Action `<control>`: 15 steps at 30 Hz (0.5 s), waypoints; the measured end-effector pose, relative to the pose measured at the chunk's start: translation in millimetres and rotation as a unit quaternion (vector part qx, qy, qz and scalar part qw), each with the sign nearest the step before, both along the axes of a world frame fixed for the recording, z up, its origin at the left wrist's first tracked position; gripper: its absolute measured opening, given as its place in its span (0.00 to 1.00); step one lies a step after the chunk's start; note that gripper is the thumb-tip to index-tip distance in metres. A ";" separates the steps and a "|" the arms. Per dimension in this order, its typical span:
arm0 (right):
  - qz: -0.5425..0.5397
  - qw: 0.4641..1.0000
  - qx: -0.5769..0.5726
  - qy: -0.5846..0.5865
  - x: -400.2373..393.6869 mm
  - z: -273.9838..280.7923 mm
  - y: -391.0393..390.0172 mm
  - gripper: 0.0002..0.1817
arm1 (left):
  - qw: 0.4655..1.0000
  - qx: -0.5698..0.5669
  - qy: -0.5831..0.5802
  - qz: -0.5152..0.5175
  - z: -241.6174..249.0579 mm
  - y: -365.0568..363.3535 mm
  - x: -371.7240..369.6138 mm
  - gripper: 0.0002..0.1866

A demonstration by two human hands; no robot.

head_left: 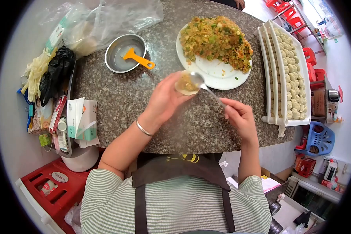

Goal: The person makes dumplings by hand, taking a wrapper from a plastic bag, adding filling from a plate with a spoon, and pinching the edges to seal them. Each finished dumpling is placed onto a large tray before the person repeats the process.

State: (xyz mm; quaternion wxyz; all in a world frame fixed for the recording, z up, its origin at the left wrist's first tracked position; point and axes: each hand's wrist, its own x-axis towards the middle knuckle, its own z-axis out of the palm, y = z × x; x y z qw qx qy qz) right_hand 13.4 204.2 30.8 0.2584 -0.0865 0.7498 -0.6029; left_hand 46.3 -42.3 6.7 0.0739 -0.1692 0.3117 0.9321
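Observation:
My left hand [163, 99] holds a round dough wrapper [181, 90] in its curled fingers, with a lump of filling [188, 82] on it. In my right hand [238, 117] is a metal spoon [211, 93], gripped by its handle. The spoon's bowl rests against the filling at the wrapper's edge. Just beyond both hands lies a white plate [212, 74] heaped with chopped orange and green filling [218, 41]. To the left, a steel bowl [112, 54] carries an orange-handled scraper [138, 58] across its rim.
At the right edge of the speckled counter [175, 132], stacked white trays [275, 74] bear rows of pleated buns [292, 78]. Clear plastic bags [117, 17], black bags [58, 70] and a tissue box [90, 117] crowd the left side. Another person's hand [240, 4] shows at the far edge.

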 end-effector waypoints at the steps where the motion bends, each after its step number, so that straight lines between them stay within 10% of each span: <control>1: 0.033 0.999 -0.005 -0.019 -0.6 0.4 0.6 0.16 | 1.000 -0.001 0.007 -0.001 0.9 0.4 0.4 0.19; 15: 0.040 0.938 0.141 0.315 4.0 3.5 -19.1 0.17 | 0.997 0.057 0.044 -0.006 -2.1 -5.0 -4.1 0.22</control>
